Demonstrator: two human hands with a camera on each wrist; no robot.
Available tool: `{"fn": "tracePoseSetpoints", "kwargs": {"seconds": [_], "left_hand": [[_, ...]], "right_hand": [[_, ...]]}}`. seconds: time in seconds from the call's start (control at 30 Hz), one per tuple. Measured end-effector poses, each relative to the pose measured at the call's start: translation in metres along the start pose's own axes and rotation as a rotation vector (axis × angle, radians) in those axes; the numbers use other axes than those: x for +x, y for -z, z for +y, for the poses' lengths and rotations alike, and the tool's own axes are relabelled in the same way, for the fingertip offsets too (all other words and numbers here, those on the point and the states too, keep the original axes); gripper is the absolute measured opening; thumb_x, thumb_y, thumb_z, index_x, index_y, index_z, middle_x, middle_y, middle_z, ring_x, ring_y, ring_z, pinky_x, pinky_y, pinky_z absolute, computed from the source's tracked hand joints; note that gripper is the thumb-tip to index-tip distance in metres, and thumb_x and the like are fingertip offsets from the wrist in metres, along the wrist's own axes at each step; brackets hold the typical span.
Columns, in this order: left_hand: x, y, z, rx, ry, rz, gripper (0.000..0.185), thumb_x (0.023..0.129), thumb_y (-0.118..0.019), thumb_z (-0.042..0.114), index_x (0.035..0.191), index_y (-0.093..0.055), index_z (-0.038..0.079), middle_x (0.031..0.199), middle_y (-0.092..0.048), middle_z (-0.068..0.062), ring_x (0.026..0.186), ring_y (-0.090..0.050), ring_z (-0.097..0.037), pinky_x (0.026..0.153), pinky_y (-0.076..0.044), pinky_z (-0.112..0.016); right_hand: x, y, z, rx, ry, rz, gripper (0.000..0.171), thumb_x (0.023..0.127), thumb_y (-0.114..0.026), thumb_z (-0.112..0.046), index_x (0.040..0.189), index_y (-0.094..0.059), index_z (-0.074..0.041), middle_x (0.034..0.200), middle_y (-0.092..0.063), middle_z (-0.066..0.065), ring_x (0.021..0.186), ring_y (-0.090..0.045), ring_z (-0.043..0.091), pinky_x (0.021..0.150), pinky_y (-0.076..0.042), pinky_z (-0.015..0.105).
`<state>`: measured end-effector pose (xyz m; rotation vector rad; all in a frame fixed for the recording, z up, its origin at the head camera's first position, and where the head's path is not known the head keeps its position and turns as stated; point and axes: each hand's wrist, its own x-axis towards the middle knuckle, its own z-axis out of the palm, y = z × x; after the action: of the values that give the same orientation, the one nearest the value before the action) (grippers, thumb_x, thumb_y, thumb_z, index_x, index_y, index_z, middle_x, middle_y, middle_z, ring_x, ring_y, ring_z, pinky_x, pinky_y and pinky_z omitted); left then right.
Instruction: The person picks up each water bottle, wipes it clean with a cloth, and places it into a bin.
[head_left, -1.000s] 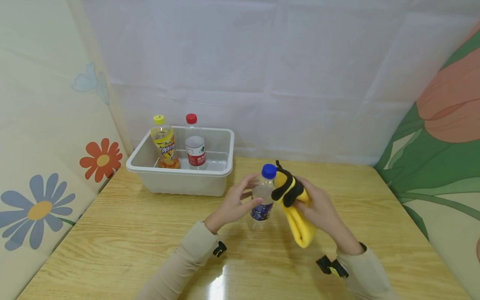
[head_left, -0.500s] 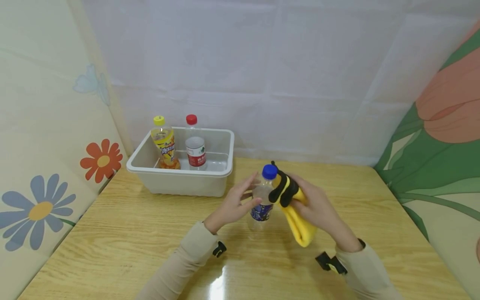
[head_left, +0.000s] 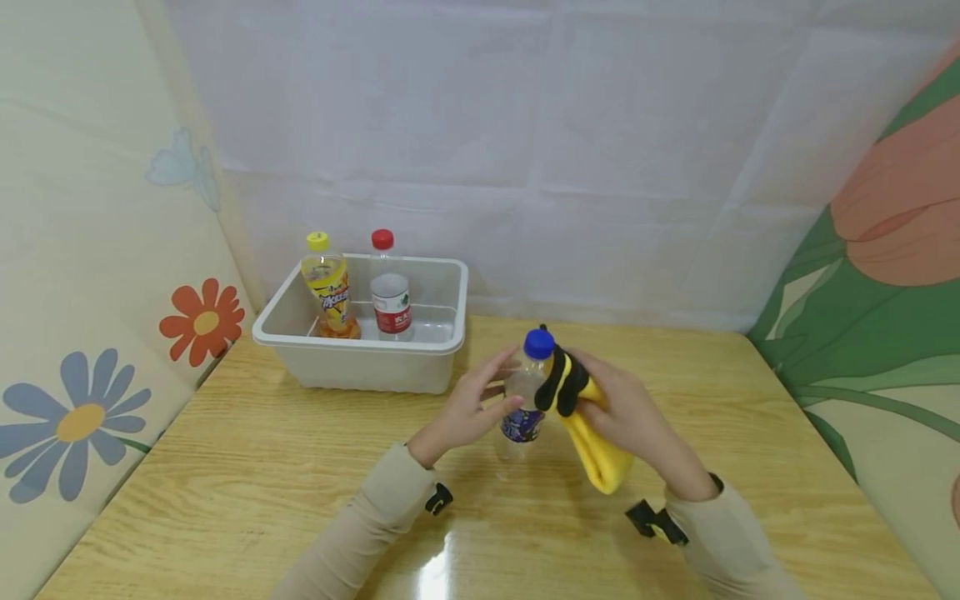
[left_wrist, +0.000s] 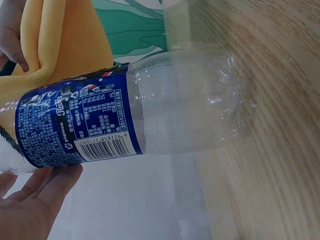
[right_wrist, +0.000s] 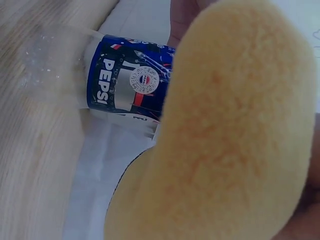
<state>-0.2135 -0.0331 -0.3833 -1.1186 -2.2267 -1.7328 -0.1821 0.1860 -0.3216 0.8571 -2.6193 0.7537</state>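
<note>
A clear plastic Pepsi bottle (head_left: 522, 425) with a blue cap and dark blue label stands upright on the wooden table. My left hand (head_left: 474, 408) holds it from the left, thumb in front and fingers behind; in the left wrist view its fingertips (left_wrist: 65, 182) lie against the label. My right hand (head_left: 618, 404) grips a bunched yellow cloth (head_left: 596, 450) with black edging, pressed against the bottle's upper right side. The cloth (right_wrist: 225, 125) fills much of the right wrist view and hides part of the bottle (right_wrist: 132, 80).
Behind and to the left is a pale grey plastic bin (head_left: 367, 367). In it stand a yellow-capped bottle (head_left: 332, 292) with some orange-brown liquid and a red-capped bottle (head_left: 392, 304). A white sheet (head_left: 540, 167) hangs along the table's back edge.
My right hand has moved slightly left with the cloth, bringing its black edging closer over the bottle's neck and shoulder. The left hand and the bottle have stayed nearly still.
</note>
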Motion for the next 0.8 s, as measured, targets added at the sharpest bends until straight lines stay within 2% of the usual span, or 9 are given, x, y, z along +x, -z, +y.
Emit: {"fn": "tracePoseSetpoints", "kwargs": {"seconds": [0.43,0.57,0.77,0.8], "left_hand": [[0.000,0.000,0.001,0.000,-0.001,0.006,0.063,0.086,-0.060,0.002,0.140,-0.027,-0.002,0.126,-0.045,-0.026,0.112,-0.049,-0.036,0.091,-0.047,-0.035],[-0.001,0.000,0.001,-0.002,-0.001,0.008,0.063,0.086,-0.060,0.002,0.139,-0.027,-0.003,0.126,-0.045,-0.026,0.112,-0.049,-0.036,0.091,-0.047,-0.037],[-0.001,-0.001,0.001,-0.002,0.000,0.003,0.062,0.087,-0.059,0.003,0.140,-0.027,0.000,0.127,-0.044,-0.026,0.113,-0.048,-0.036,0.092,-0.046,-0.040],[-0.001,0.000,0.005,-0.004,0.006,0.002,0.062,0.087,-0.059,0.002,0.140,-0.027,-0.001,0.127,-0.044,-0.027,0.113,-0.048,-0.038,0.092,-0.046,-0.041]], "right_hand": [[-0.002,-0.013,0.003,-0.001,-0.030,0.086,0.059,0.069,-0.067,0.009,0.125,-0.048,0.004,0.106,-0.061,0.024,0.084,-0.059,0.034,0.076,-0.050,0.051],[-0.003,-0.016,0.003,0.015,-0.047,0.088,0.058,0.070,-0.066,0.009,0.125,-0.049,0.004,0.102,-0.062,0.022,0.078,-0.059,0.029,0.071,-0.051,0.047],[-0.005,-0.018,0.005,0.050,-0.078,0.067,0.059,0.071,-0.064,0.009,0.127,-0.048,0.002,0.088,-0.063,0.015,0.066,-0.052,0.017,0.060,-0.048,0.034],[-0.005,-0.019,0.005,0.056,-0.083,0.065,0.059,0.071,-0.064,0.009,0.127,-0.048,0.002,0.086,-0.062,0.014,0.064,-0.051,0.016,0.058,-0.047,0.032]]}}
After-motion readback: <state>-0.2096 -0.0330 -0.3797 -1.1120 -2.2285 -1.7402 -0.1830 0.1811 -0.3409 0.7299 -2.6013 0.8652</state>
